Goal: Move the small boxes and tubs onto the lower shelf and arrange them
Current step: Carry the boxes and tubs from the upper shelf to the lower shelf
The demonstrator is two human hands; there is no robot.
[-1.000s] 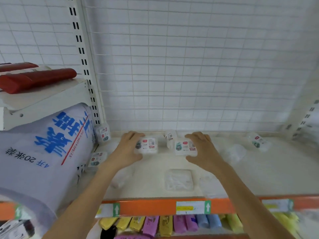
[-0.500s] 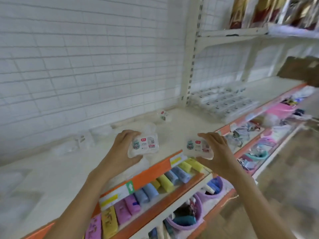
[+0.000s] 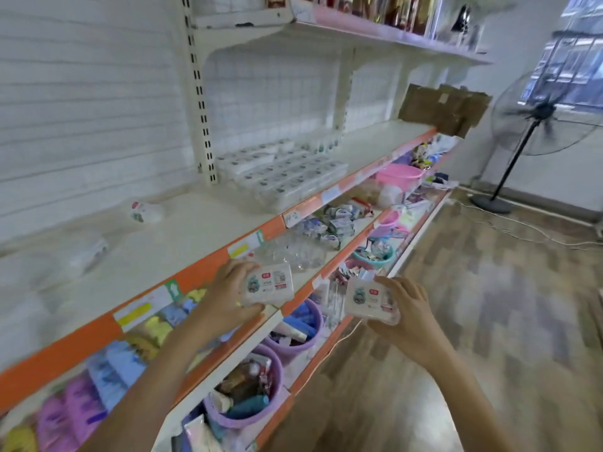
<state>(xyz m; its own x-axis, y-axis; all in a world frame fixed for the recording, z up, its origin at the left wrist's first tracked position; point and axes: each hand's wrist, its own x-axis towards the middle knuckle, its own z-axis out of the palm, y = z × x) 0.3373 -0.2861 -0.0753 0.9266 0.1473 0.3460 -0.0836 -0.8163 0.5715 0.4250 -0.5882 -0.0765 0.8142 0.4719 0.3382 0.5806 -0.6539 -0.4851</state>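
Beside store shelves (image 3: 182, 236), left hand (image 3: 225, 300) and right hand (image 3: 408, 316) fingers each clamped on white labelled tubs (image 3: 269, 283).

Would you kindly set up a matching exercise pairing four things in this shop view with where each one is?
Things:
1. left hand
2. right hand
3. pink basin
4. standing fan

Places:
A. on the floor, far right
B. holding the box nearer the aisle
C. on a lower shelf, far along
D. holding the box nearer the shelves

Pairs: 1-D, 2-B, 3-C, 4-A
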